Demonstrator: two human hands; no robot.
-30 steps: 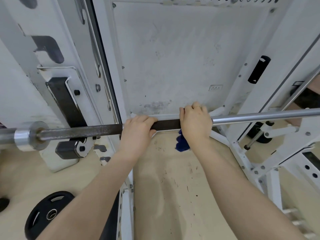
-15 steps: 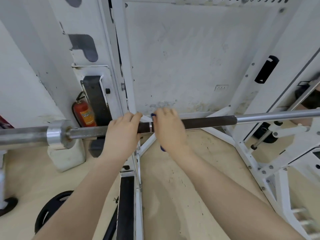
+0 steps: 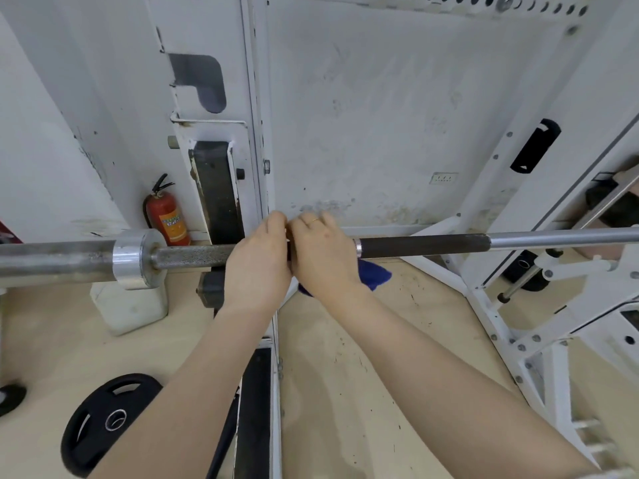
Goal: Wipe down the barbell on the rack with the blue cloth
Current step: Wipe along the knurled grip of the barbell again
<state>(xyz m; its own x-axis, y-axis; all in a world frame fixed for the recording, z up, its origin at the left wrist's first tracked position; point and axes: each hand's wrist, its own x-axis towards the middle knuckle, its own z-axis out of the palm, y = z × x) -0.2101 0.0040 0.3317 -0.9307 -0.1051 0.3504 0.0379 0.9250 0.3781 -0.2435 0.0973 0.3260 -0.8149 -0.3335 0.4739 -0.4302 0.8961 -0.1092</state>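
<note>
Your right hand (image 3: 323, 255) has travelled along the bar (image 3: 423, 246) toward your left hand (image 3: 257, 262); the two now touch. A second ago a stretch of dark knurling separated them. Judge from this that the dark section to the right of your hands has been wiped, and that the grey knurling to the left, out to the collar (image 3: 133, 259), remains.

Both hands are clenched round the bar. The right hand also grasps the cloth (image 3: 375, 274) against it; a blue fold hangs just below that hand.

Count, largest first:
- One rack (image 3: 518, 344), to the right of your hands.
- One bar, resting across the rack.
- One plate (image 3: 103, 421) on the floor, below your left arm.
- One extinguisher (image 3: 166, 216), beyond the bar, left of your hands.
- One cloth.
- One ring (image 3: 314, 220), on your right hand.
</note>
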